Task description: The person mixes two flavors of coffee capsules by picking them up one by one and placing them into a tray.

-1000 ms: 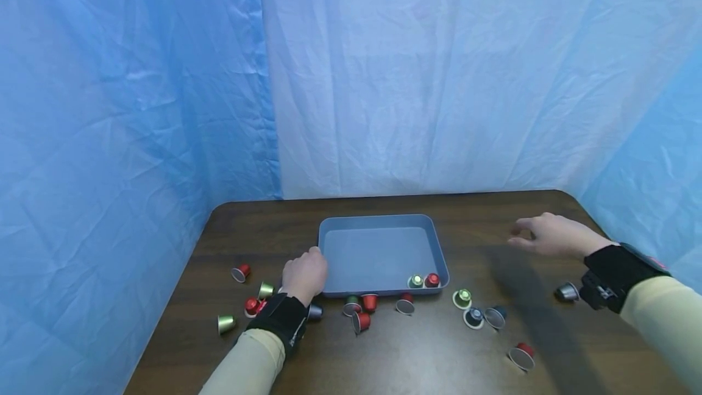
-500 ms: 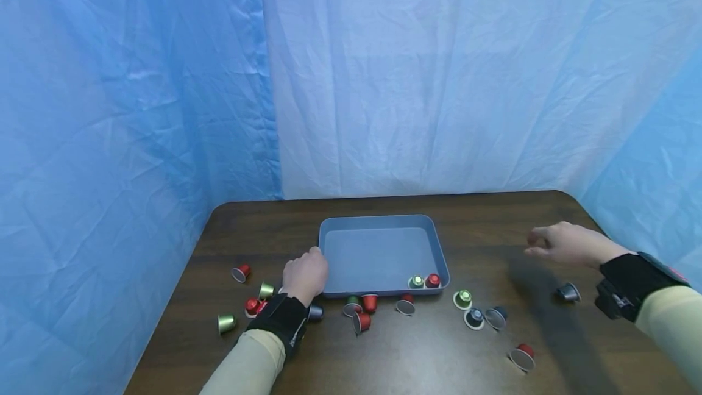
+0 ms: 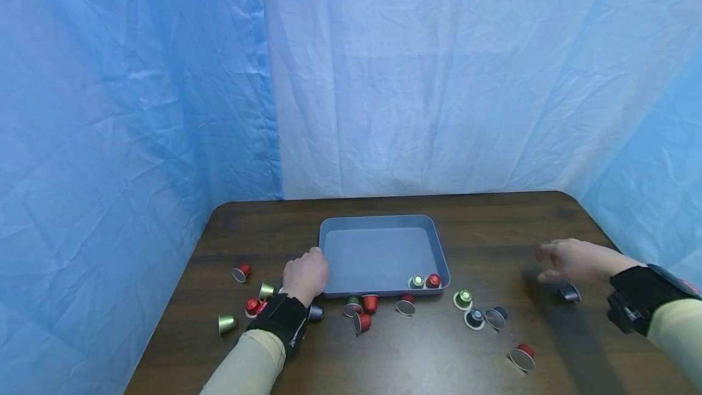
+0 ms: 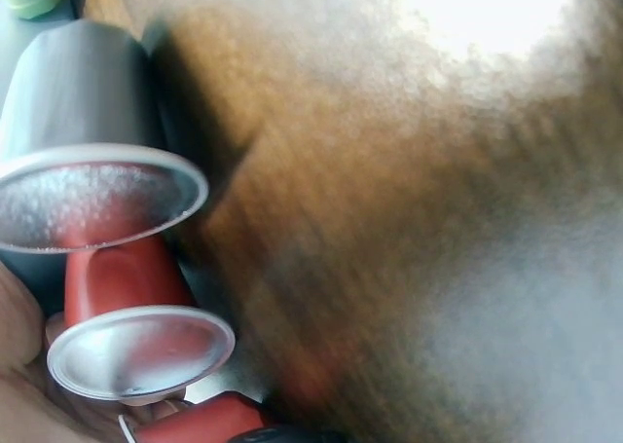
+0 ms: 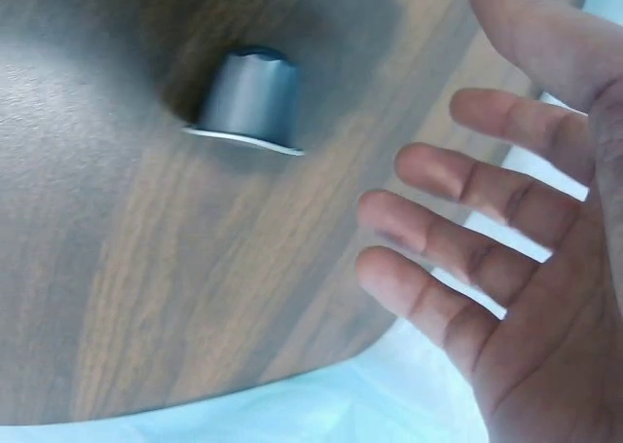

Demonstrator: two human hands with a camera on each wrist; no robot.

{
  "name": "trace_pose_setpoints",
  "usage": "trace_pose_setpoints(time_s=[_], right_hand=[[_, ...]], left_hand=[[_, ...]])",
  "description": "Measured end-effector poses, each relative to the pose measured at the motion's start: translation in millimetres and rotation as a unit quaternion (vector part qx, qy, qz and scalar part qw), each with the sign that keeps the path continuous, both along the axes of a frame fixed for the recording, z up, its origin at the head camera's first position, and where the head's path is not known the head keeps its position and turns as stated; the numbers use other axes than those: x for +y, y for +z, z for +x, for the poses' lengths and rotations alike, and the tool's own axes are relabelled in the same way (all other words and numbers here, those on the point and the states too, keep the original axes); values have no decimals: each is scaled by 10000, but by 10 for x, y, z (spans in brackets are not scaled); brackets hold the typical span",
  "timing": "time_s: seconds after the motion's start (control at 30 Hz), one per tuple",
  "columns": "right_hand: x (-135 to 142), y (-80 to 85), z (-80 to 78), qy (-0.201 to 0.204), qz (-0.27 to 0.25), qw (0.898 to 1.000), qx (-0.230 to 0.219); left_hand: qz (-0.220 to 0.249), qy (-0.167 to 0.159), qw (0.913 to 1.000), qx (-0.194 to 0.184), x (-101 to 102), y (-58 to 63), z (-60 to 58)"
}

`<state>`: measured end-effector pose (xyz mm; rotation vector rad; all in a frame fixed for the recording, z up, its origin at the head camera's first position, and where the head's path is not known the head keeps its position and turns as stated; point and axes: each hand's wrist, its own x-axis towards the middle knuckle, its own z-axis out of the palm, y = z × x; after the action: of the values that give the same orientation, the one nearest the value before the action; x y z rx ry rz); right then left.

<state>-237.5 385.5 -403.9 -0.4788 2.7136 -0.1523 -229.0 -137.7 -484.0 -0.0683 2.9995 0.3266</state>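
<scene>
My left hand grips the left side of the blue-grey tray, its knuckles at the rim. In the left wrist view, part of that hand shows beside a grey coffee capsule and a red coffee capsule. A green capsule and a red capsule sit inside the tray's near right corner. At the right, my right hand hovers with spread fingers and an empty palm. Just below it a dark blue-grey coffee capsule stands on its rim, apart from the fingertips.
Several capsules lie left of the tray, among them a green one and a red one. Others, such as a red one, lie along its front. More, including a red one, lie at the right. Blue sheets surround the table.
My right hand has moved right and nearer to me, down toward the dark capsule, and its fingers have opened wider. My left hand and the tray have stayed in place.
</scene>
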Motion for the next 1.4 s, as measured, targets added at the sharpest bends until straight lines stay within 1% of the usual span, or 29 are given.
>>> trace_pose_setpoints(time_s=[0.1, 0.23, 0.33, 0.53, 0.63, 0.7, 0.83, 0.97, 1.1, 1.4], right_hand=[[23, -30, 30, 61, -48, 9998, -191], [45, -79, 60, -30, -63, 9988, -486], [59, -118, 65, -146, -65, 9971, -739], [72, -186, 51, -177, -58, 9934, -1134], [77, -225, 45, -283, 29, 9912, -1296], [77, -248, 49, -437, 74, 9892, -1395], [89, -291, 67, -462, 147, 9891, -1392], [107, -324, 58, -350, 198, 9912, -1263], [126, -366, 40, -391, 199, 9909, -1274], [124, -385, 33, -196, 267, 9928, -1155]], left_hand=[[2, -11, 10000, 1, -5, -6, 2], [21, -6, 10000, 12, -10, -3, 3], [51, 15, 10000, 12, -8, 5, 1], [37, 18, 10000, 10, -7, 7, -3], [14, 1, 10000, 34, -10, 2, -5], [5, -12, 10000, 45, -11, 1, -5], [17, -14, 10000, 63, -7, 6, -3], [40, 23, 10000, 68, -9, 5, -3], [26, 34, 10000, 80, -10, 3, -6], [19, 23, 10000, 28, -7, 0, -4]])
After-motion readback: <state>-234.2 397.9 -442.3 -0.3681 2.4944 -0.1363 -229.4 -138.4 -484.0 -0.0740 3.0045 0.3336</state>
